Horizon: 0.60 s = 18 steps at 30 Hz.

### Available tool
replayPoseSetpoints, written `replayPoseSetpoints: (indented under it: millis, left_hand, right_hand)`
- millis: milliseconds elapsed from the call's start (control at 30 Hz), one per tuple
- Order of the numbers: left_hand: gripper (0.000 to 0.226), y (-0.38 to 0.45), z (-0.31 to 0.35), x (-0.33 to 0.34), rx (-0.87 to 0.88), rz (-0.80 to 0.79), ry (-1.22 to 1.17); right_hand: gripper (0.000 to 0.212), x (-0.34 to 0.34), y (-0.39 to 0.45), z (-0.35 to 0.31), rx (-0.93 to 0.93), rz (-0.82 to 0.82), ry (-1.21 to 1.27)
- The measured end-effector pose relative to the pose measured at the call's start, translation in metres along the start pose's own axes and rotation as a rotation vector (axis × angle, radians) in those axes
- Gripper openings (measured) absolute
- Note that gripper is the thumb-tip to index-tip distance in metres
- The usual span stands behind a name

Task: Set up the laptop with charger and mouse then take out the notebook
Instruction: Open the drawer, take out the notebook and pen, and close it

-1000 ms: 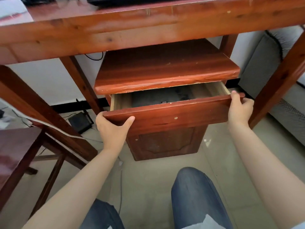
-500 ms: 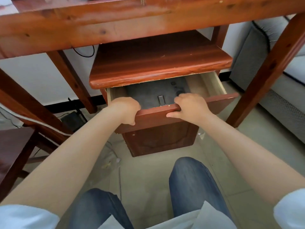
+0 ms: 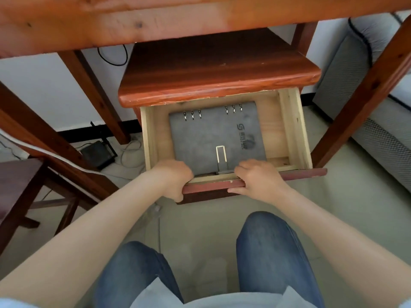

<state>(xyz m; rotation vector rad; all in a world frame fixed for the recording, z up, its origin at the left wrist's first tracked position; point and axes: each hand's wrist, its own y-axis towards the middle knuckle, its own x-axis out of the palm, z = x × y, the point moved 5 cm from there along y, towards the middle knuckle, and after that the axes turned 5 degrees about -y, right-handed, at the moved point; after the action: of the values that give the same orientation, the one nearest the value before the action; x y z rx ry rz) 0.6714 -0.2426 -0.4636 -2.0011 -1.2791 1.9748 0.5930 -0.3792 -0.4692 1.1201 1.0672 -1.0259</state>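
The drawer is pulled out wide under the small cabinet top, below the tabletop edge. Inside the drawer lies the notebook, grey cover, flat on the drawer bottom, w/ metal rings on its far edge and a metal clasp loop near its front edge. It is closer to the drawer's left wall; bare wood shows at its right. Left hand is clenched on the drawer front, fingers curled over the top, thumb below. Right hand grips the same front, just right of the clasp, fingers over the rim. Both hands are near the notebook; contact w/ it cannot be told.
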Motion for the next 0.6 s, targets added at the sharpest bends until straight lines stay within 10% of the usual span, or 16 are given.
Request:
replayPoseSetpoints:
  millis: [167, 367, 600]
  left_hand:
    - [0.031, 0.01, -0.003, 0.013, 0.023, 0.043, -0.099]
    - [0.054, 0.018, -0.024, 0.017, -0.022, -0.05, -0.514]
    - [0.059, 0.033, -0.044, 0.001, -0.365, 0.348, -0.705]
  right_hand:
    - [0.047, 0.004, -0.003, -0.004, 0.001, -0.011, 0.033]
    - [0.03, 0.024, 0.019, 0.016, 0.168, -0.39, 0.508]
    - [0.029, 0.038, 0.043, 0.026, 0.2, -0.653, 0.199]
